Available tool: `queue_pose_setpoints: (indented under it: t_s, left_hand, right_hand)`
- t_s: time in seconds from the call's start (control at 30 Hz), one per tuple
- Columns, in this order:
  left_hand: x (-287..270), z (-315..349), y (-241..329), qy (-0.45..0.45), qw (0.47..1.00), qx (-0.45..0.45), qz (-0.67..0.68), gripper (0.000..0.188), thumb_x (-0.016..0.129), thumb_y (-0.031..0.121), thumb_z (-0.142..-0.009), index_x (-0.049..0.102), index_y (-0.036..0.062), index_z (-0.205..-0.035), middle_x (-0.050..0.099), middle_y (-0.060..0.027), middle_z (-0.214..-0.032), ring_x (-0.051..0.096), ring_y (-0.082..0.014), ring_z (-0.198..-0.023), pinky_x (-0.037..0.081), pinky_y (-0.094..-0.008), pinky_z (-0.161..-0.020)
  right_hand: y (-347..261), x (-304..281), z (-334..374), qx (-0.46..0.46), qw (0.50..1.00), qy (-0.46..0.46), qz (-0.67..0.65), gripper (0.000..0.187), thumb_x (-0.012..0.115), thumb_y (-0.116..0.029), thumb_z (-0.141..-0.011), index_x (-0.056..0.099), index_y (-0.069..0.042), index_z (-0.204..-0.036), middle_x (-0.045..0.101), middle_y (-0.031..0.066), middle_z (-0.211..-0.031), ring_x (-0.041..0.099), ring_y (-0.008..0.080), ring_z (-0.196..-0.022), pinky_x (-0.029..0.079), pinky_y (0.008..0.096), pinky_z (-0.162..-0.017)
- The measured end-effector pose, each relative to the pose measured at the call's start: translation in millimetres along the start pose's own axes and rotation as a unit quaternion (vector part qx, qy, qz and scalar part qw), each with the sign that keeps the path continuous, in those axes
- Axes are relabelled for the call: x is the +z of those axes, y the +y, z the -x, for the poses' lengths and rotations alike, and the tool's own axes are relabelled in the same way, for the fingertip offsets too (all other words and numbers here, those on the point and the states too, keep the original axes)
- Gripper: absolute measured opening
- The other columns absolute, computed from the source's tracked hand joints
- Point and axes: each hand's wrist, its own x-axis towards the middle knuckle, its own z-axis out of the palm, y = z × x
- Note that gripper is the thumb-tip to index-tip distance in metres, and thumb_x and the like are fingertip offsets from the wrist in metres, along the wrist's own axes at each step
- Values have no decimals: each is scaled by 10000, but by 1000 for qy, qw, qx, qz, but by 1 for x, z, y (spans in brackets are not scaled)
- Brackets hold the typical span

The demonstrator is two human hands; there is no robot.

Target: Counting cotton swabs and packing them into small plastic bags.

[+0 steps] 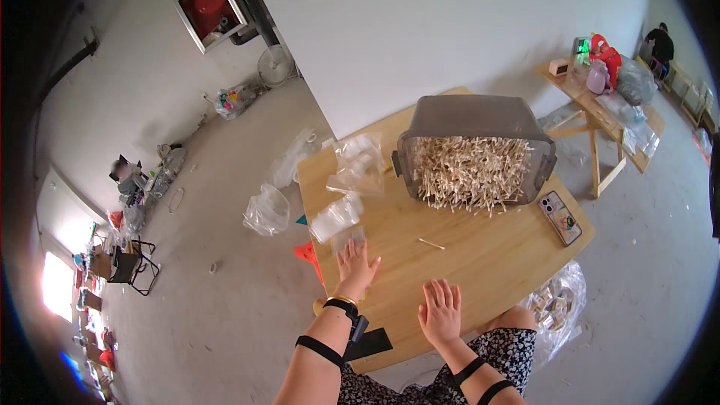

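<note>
Along the left wall, a bright window [58, 285], a black chair [131, 265] and a seated person [129, 178] sit well away from the bench [397, 285]. A hose cabinet [212, 9] hangs higher up, with a fan [275, 66] below it to the right. Nearer, a crumpled bag [266, 210] lies on the floor just beside the bench, and a red piece [306, 253] shows at the bench's left edge.

On the bench's left side lie loose clear bags [356, 165] and, nearer, a stack of packets [336, 217]. The left hand [358, 264] has its fingers spread over a small clear sleeve [349, 240] just below that stack, not clamped on it. A black strip [369, 344] lies at the near edge.

Mid-bench, a single swab [432, 244] lies alone. The right hand [440, 309], well apart from the left, is unfolded and holds nothing; whether it touches the wood I cannot tell. Behind, a grey bin [480, 116] lies tipped with its mouth forward, full of swabs [472, 169], hiding the bench's rear.

Rightward come a phone [560, 217], a filled bag [559, 296] below the edge, and a cluttered second bench [650, 146].
</note>
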Motion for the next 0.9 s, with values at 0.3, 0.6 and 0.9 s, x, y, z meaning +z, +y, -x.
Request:
queue_pose_setpoints:
  t_s: [0.3, 0.6, 0.9]
  left_hand:
    - [-15, 18, 1, 51, 998, 5, 34, 793, 538, 481, -961, 277, -1, -1534, 292, -149, -1608, 245, -270, -1501, 110, -549, -1219]
    - [-85, 161, 36, 98, 917, 153, 356, 719, 617, 302, -963, 301, -22, -1522, 359, -218, -1560, 330, -356, -1458, 287, -423, -1179]
    - [-116, 262, 47, 206, 920, 180, 280, 527, 691, 183, -903, 532, 56, -1389, 463, -208, -1478, 464, -347, -1356, 382, -403, -1100]
  right_hand:
    - [-3, -1, 0, -7, 1000, 12, -13, 497, 563, -265, -922, 526, -82, -1383, 448, 118, -1481, 354, 313, -1418, 211, 546, -1198]
    - [-33, -43, -29, 174, 836, -64, -517, 232, 683, -231, -929, 699, -18, -1018, 698, 77, -909, 643, 163, -869, 482, 324, -783]
    - [-84, -87, -7, 52, 878, -87, -468, 221, 695, -218, -930, 704, -5, -984, 712, 83, -852, 632, 123, -775, 502, 297, -693]
